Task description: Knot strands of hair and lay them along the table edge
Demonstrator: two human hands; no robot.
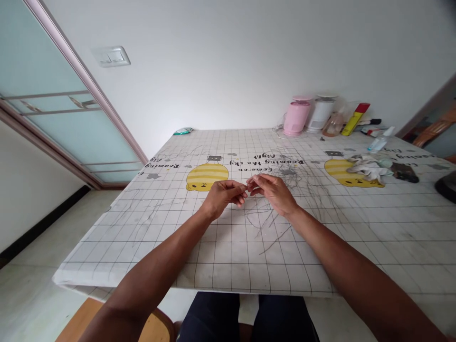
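Both hands meet fingertip to fingertip above the middle of the table. My left hand (228,194) has thumb and index finger pinched together; whatever it grips is too small to make out. My right hand (271,190) is closed in a similar pinch just beside it, its held item also too fine to tell. Thin dark strands (302,178) lie in a loose tangle on the checked tablecloth (213,266), under and around my right hand. More fine strands (142,213) are scattered at the left.
Along the wall stand a pink device (297,117), a white device (320,115) and a yellow-red tube (355,119). At the right lie a crumpled cloth (370,167), a clear bottle (381,140) and a dark object (405,172). A green packet (183,131) rests at the back left.
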